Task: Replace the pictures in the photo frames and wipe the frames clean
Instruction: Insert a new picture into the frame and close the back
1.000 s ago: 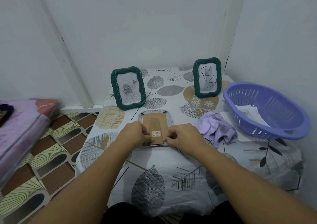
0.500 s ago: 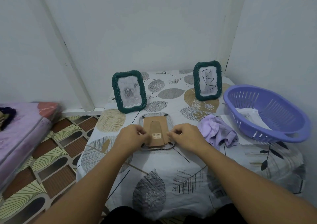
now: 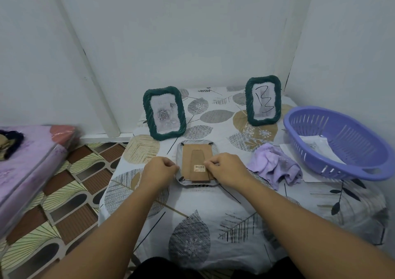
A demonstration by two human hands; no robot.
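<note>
Face-down frame (image 3: 197,165) lies flat on tabletop (image 3: 213,225), cardboard backing w/ easel stand and barcode sticker facing up. All positions below given rel. to this frame.

Change noted vs. 1 s ago: both hands have spread apart slightly. Earlier they met over the near-centre of the backing, by the sticker; now left hand (image 3: 160,169) sits at the frame's left edge and right hand (image 3: 225,168) at its right edge, fingertips over the backing's right side. The black corner tabs show at the far corners and near-left; near-right corner is hidden under the right hand.

Hand state: left hand curled, fingertips pinched at the left rim; cannot tell if it holds a tab or only the rim. Right hand curled, fingers pressed or pinched on the backing edge; exact hold not visible.

Judgement: step in hand is prob. working the retaining tabs to free or secure the backing. Backing sits in place, so the picture swap on this frame is not shown complete. Wiping not begun here.

Other items: rose-picture frame (image 3: 164,113) stands upright just behind, to the left. Frame marked "B" (image 3: 263,100) stands behind, to the right, well apart. Purple cloth (image 3: 275,165) lies bunched near the right side, untouched. Purple basket (image 3: 339,144) beyond the cloth holds paper sheets.
</note>
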